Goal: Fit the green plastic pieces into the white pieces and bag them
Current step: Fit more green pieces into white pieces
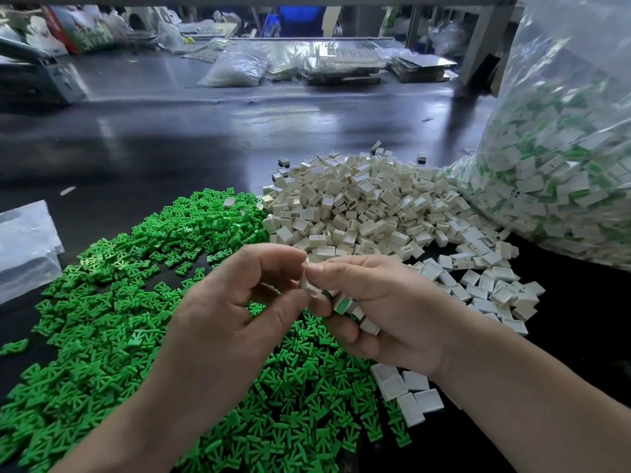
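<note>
The left hand (239,302) and right hand (386,302) are pinching one white piece (309,285) above the green pieces (102,319); the right is also gripping fitted pieces (343,303). The white pile (358,206) is touching the bag (563,148) at the right edge; bare table (170,138) is lying far left.

Head-worn camera looks forward and down, close over the dark table (170,138).

left grip (239,302) and right grip (386,308) pinch one white piece (308,285).
</note>
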A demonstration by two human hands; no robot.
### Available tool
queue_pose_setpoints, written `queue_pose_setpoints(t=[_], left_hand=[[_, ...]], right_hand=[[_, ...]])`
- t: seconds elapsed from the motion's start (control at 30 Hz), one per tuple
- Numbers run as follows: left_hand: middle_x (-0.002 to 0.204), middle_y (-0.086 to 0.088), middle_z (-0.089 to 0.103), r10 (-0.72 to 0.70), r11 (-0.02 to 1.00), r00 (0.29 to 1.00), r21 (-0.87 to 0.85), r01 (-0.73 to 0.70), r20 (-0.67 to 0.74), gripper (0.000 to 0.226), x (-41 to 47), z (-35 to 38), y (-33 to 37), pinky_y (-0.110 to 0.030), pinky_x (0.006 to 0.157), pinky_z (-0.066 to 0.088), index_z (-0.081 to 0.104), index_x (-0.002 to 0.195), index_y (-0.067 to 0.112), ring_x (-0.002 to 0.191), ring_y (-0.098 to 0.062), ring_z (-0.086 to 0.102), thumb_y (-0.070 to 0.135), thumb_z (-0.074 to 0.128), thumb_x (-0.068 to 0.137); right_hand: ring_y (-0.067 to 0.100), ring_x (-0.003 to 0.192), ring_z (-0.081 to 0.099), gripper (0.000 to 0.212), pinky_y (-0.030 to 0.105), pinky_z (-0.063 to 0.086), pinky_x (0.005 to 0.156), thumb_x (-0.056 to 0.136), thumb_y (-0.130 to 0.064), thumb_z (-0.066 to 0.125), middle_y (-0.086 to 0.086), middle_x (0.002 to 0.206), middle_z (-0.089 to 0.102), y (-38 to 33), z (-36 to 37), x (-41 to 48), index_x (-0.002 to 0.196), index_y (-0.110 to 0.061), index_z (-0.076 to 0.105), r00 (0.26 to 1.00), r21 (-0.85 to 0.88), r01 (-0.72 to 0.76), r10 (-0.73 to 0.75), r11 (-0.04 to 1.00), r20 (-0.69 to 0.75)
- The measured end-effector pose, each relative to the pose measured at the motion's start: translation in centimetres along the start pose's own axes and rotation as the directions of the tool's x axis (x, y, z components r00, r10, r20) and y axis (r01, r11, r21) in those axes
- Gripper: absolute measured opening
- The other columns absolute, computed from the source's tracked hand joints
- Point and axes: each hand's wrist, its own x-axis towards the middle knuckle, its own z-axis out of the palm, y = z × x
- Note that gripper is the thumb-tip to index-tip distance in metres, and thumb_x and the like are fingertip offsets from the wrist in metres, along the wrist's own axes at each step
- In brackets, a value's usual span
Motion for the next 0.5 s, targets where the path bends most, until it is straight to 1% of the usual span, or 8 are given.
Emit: queue_pose_setpoints(t=[0.07, 0.13, 0.23, 0.27, 0.3, 0.37, 0.43, 0.5], left_hand=[[0.095, 0.020, 0.068, 0.003, 1.000, 1.000, 0.004, -0.003, 0.002, 0.023, 0.1, -0.1, 0.2, -0.005, 0.068, 0.045, 0.065, 0.107, 0.032, 0.083, -0.003, 0.066, 0.028, 0.070, 0.084], [0.095, 0.020, 0.068, -0.005, 1.000, 1.000, 0.026, 0.004, 0.013, 0.021, 0.2, -0.2, 0.3, -0.005, 0.066, 0.045, 0.065, 0.107, 0.033, 0.083, -0.004, 0.065, 0.027, 0.068, 0.088], [0.092, 0.021, 0.065, -0.086, 0.981, 0.995, 0.167, 0.094, -0.057, 0.021, 0.5, -1.1, -0.4, -0.008, 0.055, 0.045, 0.064, 0.108, 0.039, 0.077, -0.002, 0.063, 0.042, 0.062, 0.087], [0.090, 0.019, 0.063, -0.122, 0.949, 0.991, 0.287, 0.131, -0.052, 0.028, 0.7, -1.6, -0.9, -0.011, 0.056, 0.045, 0.063, 0.111, 0.037, 0.075, -0.002, 0.062, 0.048, 0.058, 0.085], [0.093, 0.019, 0.062, -0.165, 0.879, 0.986, 0.453, 0.151, -0.009, 0.042, 0.8, -2.0, -1.4, -0.016, 0.064, 0.046, 0.062, 0.116, 0.034, 0.080, -0.002, 0.060, 0.058, 0.051, 0.083], [0.114, 0.012, 0.057, -0.301, 0.677, 0.948, 0.724, 0.135, 0.105, 0.070, 1.0, -2.3, -2.3, -0.031, 0.084, 0.046, 0.057, 0.127, 0.030, 0.104, -0.010, 0.052, 0.075, 0.034, 0.079], [0.116, 0.007, 0.055, -0.366, 0.576, 0.916, 0.813, 0.085, 0.164, 0.075, 1.0, -2.1, -2.8, -0.036, 0.089, 0.042, 0.058, 0.127, 0.031, 0.109, -0.014, 0.048, 0.079, 0.027, 0.078], [0.104, 0.005, 0.059, -0.329, 0.579, 0.923, 0.815, 0.032, 0.198, 0.060, 1.0, -1.8, -3.0, -0.037, 0.083, 0.044, 0.067, 0.116, 0.029, 0.100, -0.017, 0.052, 0.071, 0.040, 0.083]], right_hand=[[0.008, 0.043, 0.045, 0.015, 0.014, 0.031, 0.036, 0.090, -0.028, 0.070, 0.001, 0.069, 0.056, 0.0, 0.0, 0.0, 0.079, -0.018, 0.067, 0.998, 0.007, -0.011, 0.010, 1.000, 0.057], [0.008, 0.043, 0.045, 0.013, 0.015, 0.031, 0.037, 0.090, -0.026, 0.068, 0.000, 0.069, 0.056, 0.3, 0.0, 0.0, 0.079, -0.020, 0.068, 0.997, 0.003, -0.007, 0.007, 1.000, 0.075], [0.008, 0.043, 0.045, 0.011, 0.015, 0.032, 0.035, 0.093, -0.023, 0.064, 0.000, 0.069, 0.056, 0.2, -0.2, 0.2, 0.083, -0.019, 0.064, 0.998, 0.034, 0.013, -0.015, 0.999, 0.057], [0.008, 0.043, 0.045, 0.010, 0.015, 0.032, 0.034, 0.091, -0.024, 0.064, 0.000, 0.069, 0.056, 0.1, -0.4, 0.3, 0.084, -0.018, 0.063, 0.999, 0.060, 0.018, -0.021, 0.998, 0.048], [0.008, 0.043, 0.045, 0.010, 0.016, 0.032, 0.034, 0.090, -0.026, 0.064, 0.000, 0.069, 0.056, 0.0, -0.7, 0.4, 0.084, -0.018, 0.063, 0.999, 0.097, 0.023, -0.027, 0.995, 0.041], [0.008, 0.042, 0.045, 0.014, 0.016, 0.032, 0.032, 0.087, -0.030, 0.065, 0.001, 0.067, 0.055, -0.2, -1.0, 0.5, 0.084, -0.016, 0.065, 0.999, 0.181, 0.035, -0.039, 0.983, 0.021], [0.009, 0.042, 0.044, 0.022, 0.016, 0.031, 0.032, 0.080, -0.036, 0.063, 0.001, 0.065, 0.054, -0.2, -1.1, 0.6, 0.081, -0.014, 0.068, 0.999, 0.233, 0.034, -0.033, 0.972, -0.006], [0.009, 0.041, 0.043, 0.023, 0.016, 0.030, 0.031, 0.079, -0.036, 0.061, 0.002, 0.065, 0.054, -0.2, -1.0, 0.7, 0.080, -0.013, 0.067, 1.000, 0.254, 0.025, -0.023, 0.967, -0.010]])
